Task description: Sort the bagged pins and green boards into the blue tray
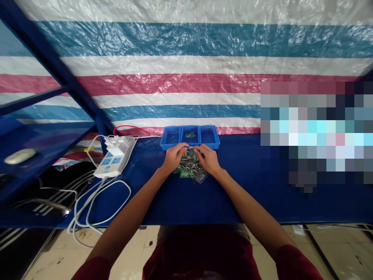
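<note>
My left hand (174,157) and my right hand (208,158) are close together above a pile, fingertips pinched. Between them is a small pale, partly clear piece (190,147), too small to name; the fingers partly hide it. Under the hands lies a heap of thin metal pieces (191,165), like screws or pins. Mixed in are green pieces (184,172) and a crumpled clear plastic bag (201,178). Just beyond the fingertips stands a blue tray (164,147) with three compartments. Small green pieces (190,135) lie in its middle compartment, and a few thin pieces in the left one.
A white power strip (112,165) with plugged-in white adapters (119,144) sits on the blue table (186,206) at left, its white cables (128,194) looping toward the front edge. A striped plastic sheet (175,83) hangs behind. At right, an area is pixelated.
</note>
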Demonstrator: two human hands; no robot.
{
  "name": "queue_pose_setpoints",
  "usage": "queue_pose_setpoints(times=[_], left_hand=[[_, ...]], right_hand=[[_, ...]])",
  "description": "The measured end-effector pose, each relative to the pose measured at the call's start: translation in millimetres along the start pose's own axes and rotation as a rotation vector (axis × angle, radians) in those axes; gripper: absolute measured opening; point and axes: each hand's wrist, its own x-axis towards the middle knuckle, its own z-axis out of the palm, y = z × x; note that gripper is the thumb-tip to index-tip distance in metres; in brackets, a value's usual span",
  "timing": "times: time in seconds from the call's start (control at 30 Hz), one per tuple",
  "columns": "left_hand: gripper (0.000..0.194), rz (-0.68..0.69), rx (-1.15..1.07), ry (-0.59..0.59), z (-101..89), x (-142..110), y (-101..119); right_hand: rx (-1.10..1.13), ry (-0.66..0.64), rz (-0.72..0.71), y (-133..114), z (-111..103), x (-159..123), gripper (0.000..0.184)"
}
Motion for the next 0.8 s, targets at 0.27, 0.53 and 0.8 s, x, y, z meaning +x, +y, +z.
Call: queue_pose_setpoints(times=[0.27,0.53,0.8], left_hand=[[0.030,-0.025,0.404,0.241,-34.0,32.7,-22.0],[0.027,0.024,0.425,-0.078,-26.9,29.0,-14.4],[0.028,0.278,0.460,-0.147,-5.4,4.0,-11.0]], right_hand=[[-0.055,-0.015,0.038,0.6,1.4,0.7,0.030],[-0.214,-0.273,0.007,-0.7,0.9,1.7,0.021],[-0.306,-0.402,0.060,-0.3,-0.2,2.4,0.019]])
